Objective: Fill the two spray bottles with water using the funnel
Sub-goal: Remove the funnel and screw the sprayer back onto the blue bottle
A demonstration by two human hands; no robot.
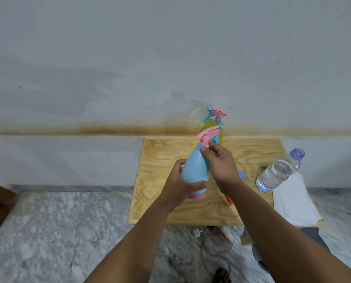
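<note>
White papers [293, 203] lie at the wooden board's [170, 160] right edge, above marble floor [58, 231].

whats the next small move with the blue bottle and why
Probably twist the spray head off. The left hand grips the blue spray bottle by its body and the right hand pinches its collar under the pink spray head, which sits on the neck, so no funnel fits yet.

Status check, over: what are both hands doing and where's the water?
Left hand grips blue spray bottle body; right hand pinches its collar. Water bottle uncapped, tilted at right. Yellow spray bottle behind. Funnel mostly hidden.
</note>
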